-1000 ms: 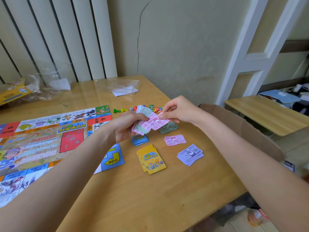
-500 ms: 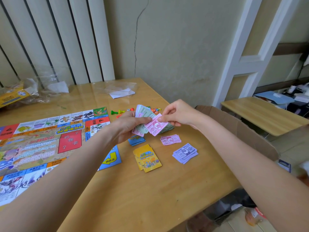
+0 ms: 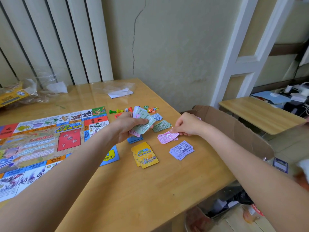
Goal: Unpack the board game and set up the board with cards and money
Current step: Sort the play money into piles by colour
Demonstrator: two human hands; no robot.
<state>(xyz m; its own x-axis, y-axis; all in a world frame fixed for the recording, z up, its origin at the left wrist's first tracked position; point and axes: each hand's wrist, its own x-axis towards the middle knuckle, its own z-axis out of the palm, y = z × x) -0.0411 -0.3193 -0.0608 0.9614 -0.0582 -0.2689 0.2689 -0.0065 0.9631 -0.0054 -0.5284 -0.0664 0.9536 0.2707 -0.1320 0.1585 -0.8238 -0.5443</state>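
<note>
- The cardboard box stands open past the table's right edge; you cannot see what it holds.
- Your left hand grips a fanned wad of bills, green note on top.
- Your right hand pinches the top pink note of the pink pile on the table.
- Purple bills, green bills and yellow cards lie sorted nearby.
- The game board lies unfolded on the left.

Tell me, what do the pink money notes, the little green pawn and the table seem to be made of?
Pink notes: thin printed paper, matte, the pile fanned unevenly.
Green pawn: probably moulded plastic, one solid bright colour.
Table: wood or wood-look laminate, grain lines under a smooth sheen that reflects light near the far edge.
</note>
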